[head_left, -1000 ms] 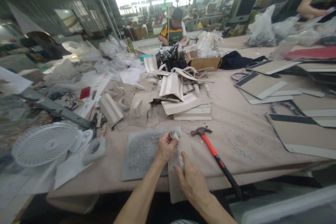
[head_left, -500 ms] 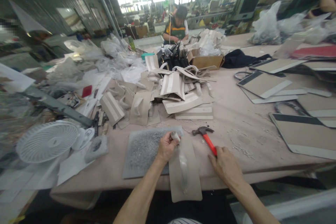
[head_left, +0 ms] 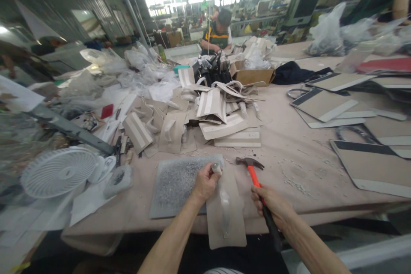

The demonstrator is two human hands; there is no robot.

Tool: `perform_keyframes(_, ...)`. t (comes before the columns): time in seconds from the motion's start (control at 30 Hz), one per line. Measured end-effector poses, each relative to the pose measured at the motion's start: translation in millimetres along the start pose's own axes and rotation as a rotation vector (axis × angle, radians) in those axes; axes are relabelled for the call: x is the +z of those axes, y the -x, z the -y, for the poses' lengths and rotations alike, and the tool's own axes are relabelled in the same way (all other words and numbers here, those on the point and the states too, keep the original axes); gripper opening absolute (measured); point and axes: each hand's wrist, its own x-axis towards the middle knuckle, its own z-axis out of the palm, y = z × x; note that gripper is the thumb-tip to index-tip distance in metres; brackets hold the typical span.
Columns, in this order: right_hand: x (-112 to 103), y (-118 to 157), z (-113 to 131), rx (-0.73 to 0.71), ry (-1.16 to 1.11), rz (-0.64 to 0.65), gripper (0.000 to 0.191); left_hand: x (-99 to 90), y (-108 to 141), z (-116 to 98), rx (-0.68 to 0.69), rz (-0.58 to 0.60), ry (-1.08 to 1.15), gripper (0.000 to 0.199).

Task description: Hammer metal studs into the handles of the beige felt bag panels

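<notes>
My left hand (head_left: pixel 205 183) is closed on a short pale cylinder (head_left: pixel 216 168), upright at the top end of a beige panel (head_left: pixel 236 214). A plastic-wrapped handle (head_left: pixel 225 209) runs along that panel, whose near end hangs past the table edge. Under the panel's left side lies a grey, scuffed board (head_left: pixel 170 186). To the right, my right hand (head_left: pixel 269 201) grips a claw hammer (head_left: pixel 253 175) with a red and black handle, its head pointing away from me.
Beige panels with handles (head_left: pixel 212 105) are piled ahead. More panels (head_left: pixel 372 165) lie at the right. A white fan (head_left: pixel 61 173) and a metal post (head_left: pixel 73 130) stand left. Across the table sits a person (head_left: pixel 218 36), behind black items and a cardboard box (head_left: pixel 253 76).
My right hand has closed round the hammer's handle and the hammer has turned more upright in view. My left hand has barely moved with the cylinder.
</notes>
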Motion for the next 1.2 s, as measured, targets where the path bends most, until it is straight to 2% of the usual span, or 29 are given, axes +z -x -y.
perform_keyframes(0.1, 1.6, 16.9, 20.4, -0.069, -0.096, -0.026, 0.028, 0.3, 4.6, -2.3, 0.076, 0.021, -0.129, 0.02)
perform_keyframes(0.17, -1.8, 28.8, 30.6, -0.26, -0.024, -0.155, 0.034, 0.6, 7.4, -3.8, 0.105, 0.026, -0.185, 0.021)
perform_keyframes(0.27, -10.0, 39.1, 34.2, -0.582, 0.334, -0.339, 0.031, 1.6, 9.4, -4.9, 0.118, 0.022, -0.209, 0.019)
perform_keyframes(0.37, -23.3, 42.0, 37.9, -0.718, 0.678, -0.301, 0.026, 2.5, 9.1, -4.1, 0.101, 0.021, -0.21, 0.017)
perform_keyframes(0.43, -36.3, 47.4, 53.0, -0.772, 0.772, -0.304, 0.026, 2.6, 8.4, -2.7, 0.1, 0.027, -0.21, 0.017)
perform_keyframes(0.5, -49.5, 58.5, 77.4, -0.842, 0.731, -0.445, 0.028, 2.2, 8.0, -1.3, 0.112, 0.034, -0.207, 0.018)
perform_keyframes(0.57, -57.3, 71.1, 99.6, -0.891, 0.59, -0.697, 0.027, 1.7, 7.9, -0.5, 0.122, 0.036, -0.203, 0.02)
perform_keyframes(0.63, -54.9, 78.0, 106.2, -0.907, 0.473, -0.931, 0.024, 1.5, 8.0, 0.0, 0.124, 0.037, -0.204, 0.02)
perform_keyframes(0.67, -49.8, 77.9, 101.5, -0.929, 0.467, -0.969, 0.022, 1.6, 8.1, 0.3, 0.123, 0.038, -0.208, 0.019)
perform_keyframes(0.73, -35.7, 70.6, 78.9, -1.0, 0.581, -0.848, 0.023, 1.7, 8.2, 1.6, 0.116, 0.033, -0.218, 0.018)
perform_keyframes(0.77, -28.7, 64.6, 64.2, -1.004, 0.682, -0.675, 0.024, 1.8, 8.2, 2.6, 0.114, 0.031, -0.221, 0.018)
perform_keyframes(0.83, -19.7, 52.1, 36.7, -0.904, 0.831, -0.442, 0.025, 2.0, 8.3, 4.7, 0.116, 0.044, -0.218, 0.023)
perform_keyframes(0.9, -18.9, 42.5, 18.8, -0.751, 0.889, -0.306, 0.022, 2.2, 8.5, 5.6, 0.118, 0.053, -0.202, 0.029)
perform_keyframes(0.97, -24.0, 35.5, 10.2, -0.613, 0.882, -0.233, 0.02, 2.3, 8.7, 4.6, 0.114, 0.05, -0.188, 0.03)
perform_keyframes(1.1, -34.9, 17.4, -2.5, -0.361, 0.844, -0.2, 0.02, 2.2, 8.8, -1.5, 0.099, 0.044, -0.166, 0.02)
perform_keyframes(1.17, -34.5, 7.4, -10.2, -0.306, 0.886, -0.229, 0.019, 1.7, 8.6, -3.9, 0.09, 0.041, -0.156, 0.019)
perform_keyframes(1.2, -31.7, 4.0, -12.9, -0.326, 0.917, -0.273, 0.017, 1.5, 8.5, -4.4, 0.086, 0.038, -0.153, 0.018)
